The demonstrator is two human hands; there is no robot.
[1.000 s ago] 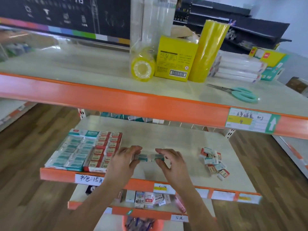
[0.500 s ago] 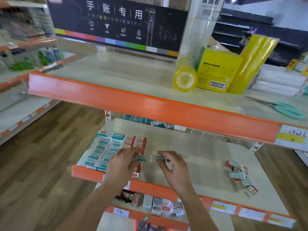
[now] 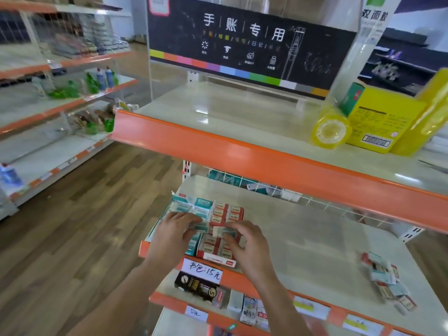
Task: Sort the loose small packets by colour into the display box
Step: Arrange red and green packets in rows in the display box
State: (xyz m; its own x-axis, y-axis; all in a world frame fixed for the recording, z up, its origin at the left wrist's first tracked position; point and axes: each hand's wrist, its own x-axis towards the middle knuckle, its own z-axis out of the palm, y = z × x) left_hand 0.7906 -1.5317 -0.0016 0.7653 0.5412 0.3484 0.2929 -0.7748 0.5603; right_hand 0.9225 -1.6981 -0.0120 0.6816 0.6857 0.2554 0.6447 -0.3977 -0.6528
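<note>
Progress: we're well in, not done. The display box (image 3: pixel 219 257) at the shelf's (image 3: pixel 315 243) front-left corner already reads as two blocks — teal rows on the left, red rows on the right — and both look mostly filled. A loose pile (image 3: pixel 385 280) of mixed red and teal packets sits well apart near the right end, so that's what's left (count unclear, it's blurred).

Our left hand (image 3: pixel 173 235) pinches a teal packet (image 3: pixel 201 226) between thumb and curled fingers, just above the teal side. Our right hand (image 3: pixel 247 241) pinches a second packet (image 3: pixel 224 231), also teal by the look of it, over the red rows near the colour boundary.

Orientation: both packets lie roughly end to end, long axes running left-right across the box, faces up. Which end is the printed top — can't tell.
</note>
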